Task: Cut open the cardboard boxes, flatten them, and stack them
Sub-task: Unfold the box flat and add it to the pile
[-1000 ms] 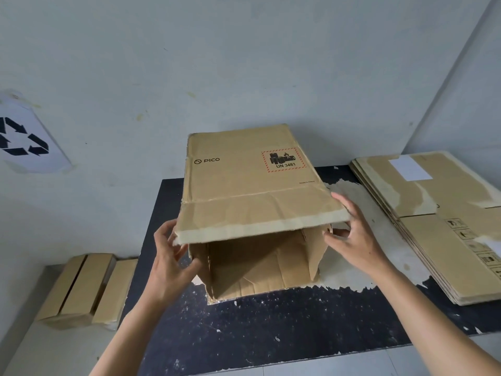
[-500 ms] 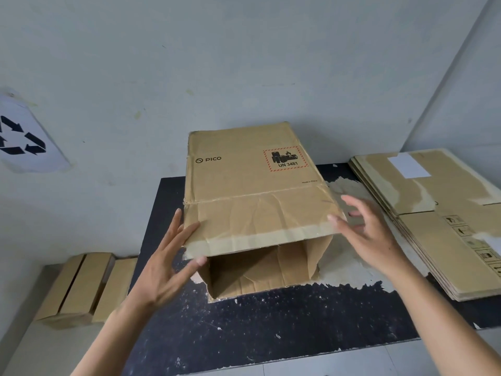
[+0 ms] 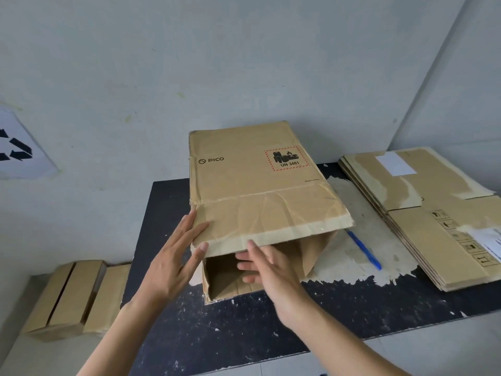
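**Head view: opened box on table, both hands at its near end**

Item 1. Cardboard box (image 3: 254, 185), brown, marked PICO and UN 3481. It is laid on its side at the middle of the dark table (image 3: 244, 335), with its open mouth turned to the near side. A creased top flap (image 3: 271, 221) is held out over the mouth.

Item 2. Left hand (image 3: 173, 256). The forearm is raised from the near left. The fingers are kept straight and together and are laid flat against the flap's left corner, with the thumb tip at the flap's near edge. Nothing is gripped.

Item 3. Right hand (image 3: 268, 267). The forearm is extended from the near right. The fingers are spread, nearly straight, and pointed into the mouth under the flap. The thumb is raised to the flap's near edge. Nothing is held.

Item 4. Stack of flattened boxes (image 3: 423, 218), set on the table's right side, well apart from the box.

Item 5. Blue pen (image 3: 364, 249), laid on the table between box and stack.

Item 6. Small boxes (image 3: 73, 297), placed on the floor to the left.

Item 7. Recycling sign (image 3: 19, 147), fixed to the left wall.
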